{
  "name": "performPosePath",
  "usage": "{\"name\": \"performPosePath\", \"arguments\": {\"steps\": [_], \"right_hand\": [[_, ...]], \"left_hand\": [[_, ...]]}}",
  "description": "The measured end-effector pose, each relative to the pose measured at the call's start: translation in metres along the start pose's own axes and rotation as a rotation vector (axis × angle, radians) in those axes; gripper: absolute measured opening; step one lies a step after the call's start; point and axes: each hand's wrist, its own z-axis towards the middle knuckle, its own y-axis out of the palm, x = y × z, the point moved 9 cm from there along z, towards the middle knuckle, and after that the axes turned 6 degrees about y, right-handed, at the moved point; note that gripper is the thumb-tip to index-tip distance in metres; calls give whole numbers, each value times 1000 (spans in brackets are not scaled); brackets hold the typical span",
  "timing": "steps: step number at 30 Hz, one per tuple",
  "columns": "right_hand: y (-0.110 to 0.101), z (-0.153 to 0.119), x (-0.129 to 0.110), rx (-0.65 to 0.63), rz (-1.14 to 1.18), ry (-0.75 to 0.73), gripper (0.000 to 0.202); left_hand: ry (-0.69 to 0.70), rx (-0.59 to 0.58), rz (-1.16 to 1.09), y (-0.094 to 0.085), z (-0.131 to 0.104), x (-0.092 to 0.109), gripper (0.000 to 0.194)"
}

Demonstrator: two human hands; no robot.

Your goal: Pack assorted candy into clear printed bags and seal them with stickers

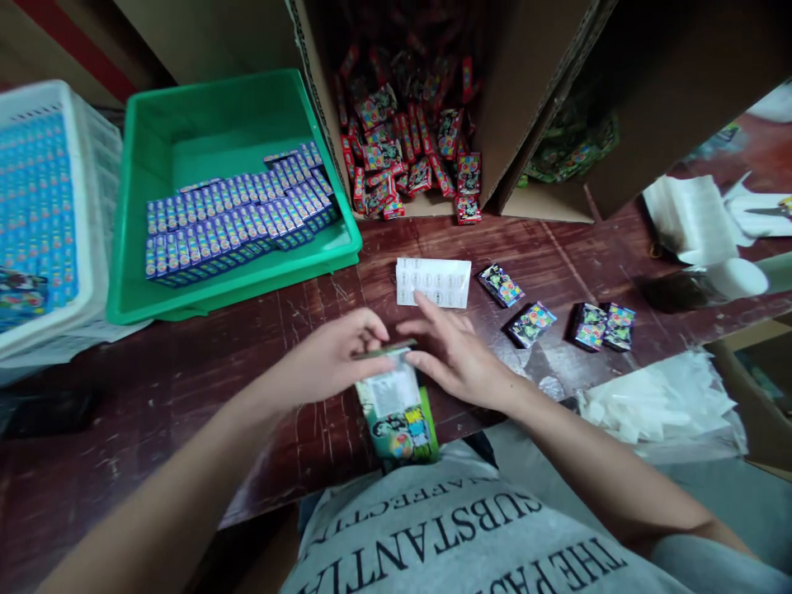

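A green printed packet (402, 429) with a pale label area hangs at the table's front edge, close against my shirt. My left hand (337, 355) pinches its upper edge, with the thumb along the front and the fingers curled. My right hand (454, 351) is at the upper right corner, its thumb against the edge and its index finger stretched forward. What lies beneath the right fingers is partly hidden and slightly blurred. Just beyond the fingertips is a white sheet of round stickers (433, 283).
Small dark boxes (532, 323) lie to the right, near a plastic bag of white pieces (668, 400) and a jar (705, 285). A green tray (235, 301) holds rows of purple boxes. Behind stand a carton (532, 99) of red packs and a white basket (92, 206).
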Motion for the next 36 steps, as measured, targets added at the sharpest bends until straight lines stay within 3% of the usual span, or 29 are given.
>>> {"name": "performPosePath", "arguments": {"steps": [2, 4, 6, 8, 11, 14, 16, 20, 27, 31, 33, 36], "right_hand": [[-17, -14, 10, 197, 158, 70, 78], [-18, -32, 29, 334, 338, 184, 79], [0, -41, 44, 344, 520, 274, 84], [19, -42, 51, 356, 665, 300, 86], [22, -34, 48, 458, 708, 247, 83], [19, -23, 39, 429, 642, 203, 87], [20, -20, 32, 353, 582, 179, 90], [29, -26, 21, 236, 506, 105, 91], [38, -32, 22, 21, 466, 110, 86], [27, -14, 17, 20, 536, 85, 80], [26, -4, 11, -17, 573, 81, 79], [25, 6, 3, -53, 588, 121, 84]], "left_hand": [[-17, 170, -47, -36, -25, -4, 44], [-46, 427, -143, -61, -57, -13, 58], [-87, 609, -289, -55, -88, -28, 66], [-133, 683, -442, -22, -109, -45, 64], [-183, 640, -544, 37, -121, -63, 54], [-139, 450, -427, 68, -110, -57, 36], [-81, 426, -335, 65, -99, -47, 31], [79, 541, -261, 39, -83, -26, 56], [75, 349, -234, 45, -77, -28, 68], [47, 320, -225, 39, -70, -22, 35], [17, 413, -194, 27, -64, -19, 18], [-28, 548, -136, 11, -58, -14, 14]]}}
